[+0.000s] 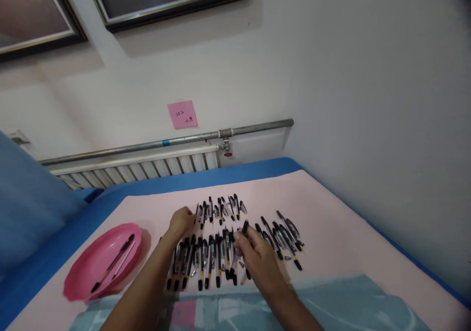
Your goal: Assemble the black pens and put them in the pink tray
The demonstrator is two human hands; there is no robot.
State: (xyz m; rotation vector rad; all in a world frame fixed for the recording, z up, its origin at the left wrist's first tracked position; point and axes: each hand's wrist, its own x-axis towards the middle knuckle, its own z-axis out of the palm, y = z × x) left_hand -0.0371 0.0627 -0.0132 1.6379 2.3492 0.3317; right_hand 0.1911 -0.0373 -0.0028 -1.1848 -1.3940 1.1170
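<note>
My right hand [253, 250] is closed around a pen [245, 227] whose black end sticks up past the thumb and finger. A clear length shows below that hand, over the near row of pens [200, 262]. My left hand [182, 221] reaches to the left end of the far row of pens [221, 211]. Its fingers are bent together there, and what they pinch is hidden. The pens are black with clear barrels and yellow bands, and loose caps and small silvery tips lie among them. Another group of pens [279, 238] lies right of my right hand.
A pink oval bowl [73, 277] at the left holds a pen and a thin white refill. Pale pink sheeting [331, 252] covers the blue-edged table. Behind it are a radiator [140, 169], a metal pipe [257, 127] and a pink note [183, 114] on the wall.
</note>
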